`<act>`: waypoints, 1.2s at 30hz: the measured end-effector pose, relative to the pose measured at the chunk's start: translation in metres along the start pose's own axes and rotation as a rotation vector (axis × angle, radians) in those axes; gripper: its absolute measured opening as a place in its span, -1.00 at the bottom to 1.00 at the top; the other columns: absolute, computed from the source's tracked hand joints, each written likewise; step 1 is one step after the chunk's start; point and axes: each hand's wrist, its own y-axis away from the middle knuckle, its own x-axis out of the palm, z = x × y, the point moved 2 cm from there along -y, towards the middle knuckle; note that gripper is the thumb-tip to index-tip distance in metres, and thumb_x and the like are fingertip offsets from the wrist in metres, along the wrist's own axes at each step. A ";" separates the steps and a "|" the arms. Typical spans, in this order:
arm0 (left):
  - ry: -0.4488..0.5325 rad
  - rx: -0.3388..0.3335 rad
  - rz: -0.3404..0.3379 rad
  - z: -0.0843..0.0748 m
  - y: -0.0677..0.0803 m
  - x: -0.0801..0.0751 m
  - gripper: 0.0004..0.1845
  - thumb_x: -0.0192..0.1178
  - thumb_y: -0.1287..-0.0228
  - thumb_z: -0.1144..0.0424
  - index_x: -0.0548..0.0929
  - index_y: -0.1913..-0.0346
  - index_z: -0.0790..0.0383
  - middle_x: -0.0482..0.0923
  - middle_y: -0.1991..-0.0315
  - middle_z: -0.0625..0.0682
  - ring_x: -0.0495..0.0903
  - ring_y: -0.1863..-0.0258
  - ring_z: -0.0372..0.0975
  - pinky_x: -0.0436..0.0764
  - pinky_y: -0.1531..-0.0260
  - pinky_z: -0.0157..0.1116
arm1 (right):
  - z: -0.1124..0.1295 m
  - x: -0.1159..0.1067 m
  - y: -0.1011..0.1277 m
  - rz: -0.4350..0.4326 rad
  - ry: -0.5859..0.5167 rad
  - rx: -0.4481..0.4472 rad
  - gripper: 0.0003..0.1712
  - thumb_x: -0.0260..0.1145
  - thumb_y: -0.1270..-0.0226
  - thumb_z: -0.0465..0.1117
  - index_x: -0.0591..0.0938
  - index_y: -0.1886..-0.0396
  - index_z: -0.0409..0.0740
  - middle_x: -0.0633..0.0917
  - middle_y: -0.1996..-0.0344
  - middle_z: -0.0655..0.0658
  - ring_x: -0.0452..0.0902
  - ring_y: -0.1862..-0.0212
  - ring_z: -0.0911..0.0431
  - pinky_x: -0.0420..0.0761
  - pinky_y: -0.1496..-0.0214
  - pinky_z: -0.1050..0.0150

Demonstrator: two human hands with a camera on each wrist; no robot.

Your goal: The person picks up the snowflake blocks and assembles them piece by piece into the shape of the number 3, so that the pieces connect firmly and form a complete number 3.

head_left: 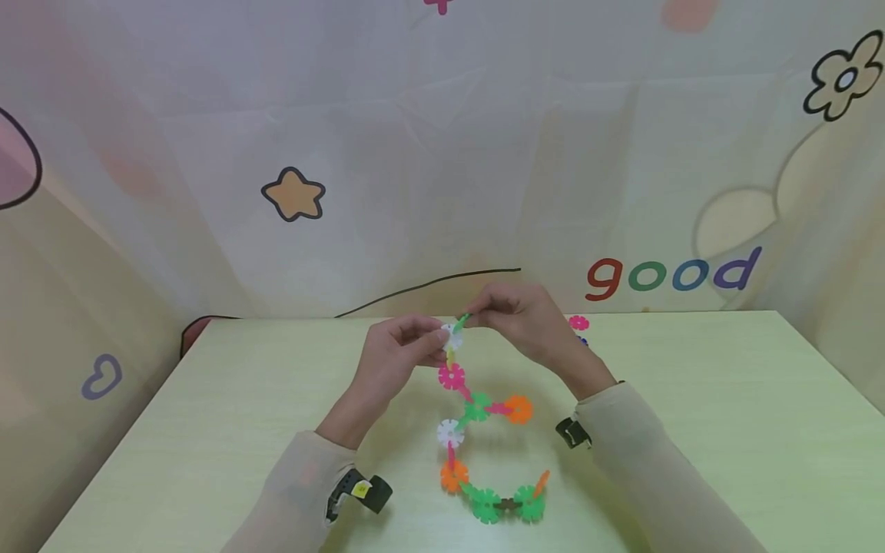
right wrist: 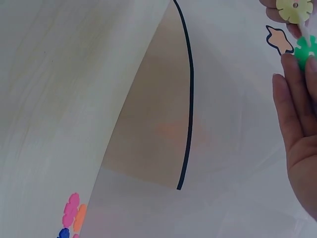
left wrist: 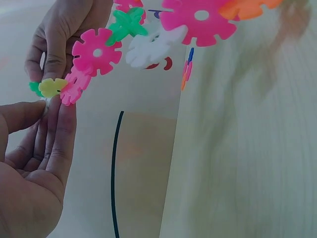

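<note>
A chain of slotted snowflake discs hangs from the hands over the table. My left hand (head_left: 390, 357) pinches the white disc (head_left: 452, 338) at its top. Joined to that is a green disc (head_left: 462, 320), edge-on, which my right hand (head_left: 528, 322) pinches between thumb and fingers. Beneath run a yellow disc (head_left: 451, 359), a pink disc (head_left: 452, 376) and a green disc (head_left: 477, 407) with a side branch ending in an orange disc (head_left: 518, 409). Lower down, another orange disc (head_left: 454, 476) leads into a curved tail with green discs (head_left: 486, 506) and a dark brown disc (head_left: 508, 504).
Loose discs, among them a pink disc (head_left: 578, 322), lie at the table's back edge, partly hidden behind the right wrist. The pale wooden table (head_left: 276, 430) meets a printed cloth (head_left: 442, 192) at the back. Each wrist wears a strapped black camera (head_left: 573, 432).
</note>
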 end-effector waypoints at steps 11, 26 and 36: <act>0.026 0.000 0.006 0.001 -0.003 -0.003 -0.79 0.33 -0.48 0.37 0.74 -0.01 0.47 0.74 0.19 0.14 0.79 0.32 -0.15 0.81 0.08 -0.15 | 0.002 0.003 -0.001 0.037 0.093 0.082 -0.84 0.46 -0.45 -0.36 0.80 0.03 -0.24 0.81 0.15 -0.08 0.79 0.03 -0.02 0.75 -0.14 0.06; -0.010 -0.009 0.014 0.005 -0.002 -0.002 -0.82 0.34 -0.49 0.35 0.78 0.00 0.40 0.73 0.15 0.15 0.78 0.29 -0.10 0.80 0.07 -0.19 | -0.003 -0.031 0.001 0.039 0.213 0.218 -0.72 0.42 -0.55 -0.13 0.78 -0.14 -0.09 0.80 -0.03 -0.03 0.76 -0.06 -0.01 0.71 -0.19 -0.07; -0.061 -0.009 -0.003 0.001 0.000 -0.004 -0.81 0.36 -0.49 0.31 0.79 -0.03 0.34 0.74 0.11 0.13 0.80 0.26 -0.07 0.78 0.01 -0.21 | -0.054 -0.079 -0.004 0.123 0.386 0.357 -0.73 0.41 -0.53 -0.24 0.75 -0.11 -0.27 0.78 0.04 -0.17 0.70 -0.03 -0.14 0.75 -0.11 -0.04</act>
